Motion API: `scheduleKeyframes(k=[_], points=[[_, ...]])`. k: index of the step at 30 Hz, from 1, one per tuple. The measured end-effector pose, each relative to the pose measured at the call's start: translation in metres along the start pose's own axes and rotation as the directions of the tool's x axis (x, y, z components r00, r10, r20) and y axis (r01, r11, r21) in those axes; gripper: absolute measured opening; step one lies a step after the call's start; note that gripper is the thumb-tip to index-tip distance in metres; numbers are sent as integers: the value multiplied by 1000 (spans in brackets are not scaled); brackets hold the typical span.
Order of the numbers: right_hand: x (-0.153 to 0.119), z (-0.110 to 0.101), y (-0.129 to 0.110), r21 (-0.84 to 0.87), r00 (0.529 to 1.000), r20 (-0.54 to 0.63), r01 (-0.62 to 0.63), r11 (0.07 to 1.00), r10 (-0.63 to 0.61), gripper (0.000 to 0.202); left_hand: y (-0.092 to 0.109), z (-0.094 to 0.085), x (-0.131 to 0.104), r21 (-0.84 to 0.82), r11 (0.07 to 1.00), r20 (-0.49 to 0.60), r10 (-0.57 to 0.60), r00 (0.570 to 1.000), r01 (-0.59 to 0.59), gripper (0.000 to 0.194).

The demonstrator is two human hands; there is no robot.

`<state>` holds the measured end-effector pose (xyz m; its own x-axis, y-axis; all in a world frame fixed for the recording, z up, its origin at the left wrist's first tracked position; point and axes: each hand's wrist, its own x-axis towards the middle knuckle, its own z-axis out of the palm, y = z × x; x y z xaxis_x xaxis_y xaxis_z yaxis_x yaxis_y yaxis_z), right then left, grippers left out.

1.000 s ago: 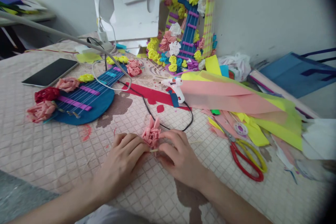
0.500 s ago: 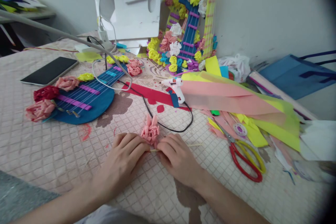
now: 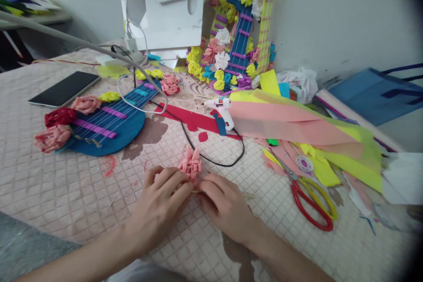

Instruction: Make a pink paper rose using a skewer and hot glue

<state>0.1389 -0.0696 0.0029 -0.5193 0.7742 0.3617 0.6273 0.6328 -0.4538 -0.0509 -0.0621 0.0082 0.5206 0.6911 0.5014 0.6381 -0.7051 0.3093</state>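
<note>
A pink crepe-paper flower (image 3: 191, 165) stands up between my hands, its petals pointing away from me. My left hand (image 3: 165, 196) is closed at its lower left, with thumb and fingertips pinched at the base. On the other side my right hand (image 3: 223, 198) pinches the same base, close to the left fingertips. A thin pale stick (image 3: 248, 195) passes between both hands, and its end sticks out to the right. My fingers cover the lower part of the flower.
Beyond the flower lie a white glue gun (image 3: 224, 112) with a black cable and a blue toy guitar (image 3: 115, 125) with paper flowers. Red-handled scissors (image 3: 307, 200) and crepe-paper sheets (image 3: 297, 125) are to the right. A phone (image 3: 66, 88) lies at the left.
Both hands keep hold at the flower's base and have shifted slightly. The left fingers now reach a little further right, and the flower has turned a little. The view has moved slightly.
</note>
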Motion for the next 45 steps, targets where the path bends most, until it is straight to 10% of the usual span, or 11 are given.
scheduleKeyframes(k=[45], points=[[12, -5, -3, 47, 995, 4, -102, 994, 102, 14, 6, 0, 4, 32, 995, -109, -92, 990, 96, 14]])
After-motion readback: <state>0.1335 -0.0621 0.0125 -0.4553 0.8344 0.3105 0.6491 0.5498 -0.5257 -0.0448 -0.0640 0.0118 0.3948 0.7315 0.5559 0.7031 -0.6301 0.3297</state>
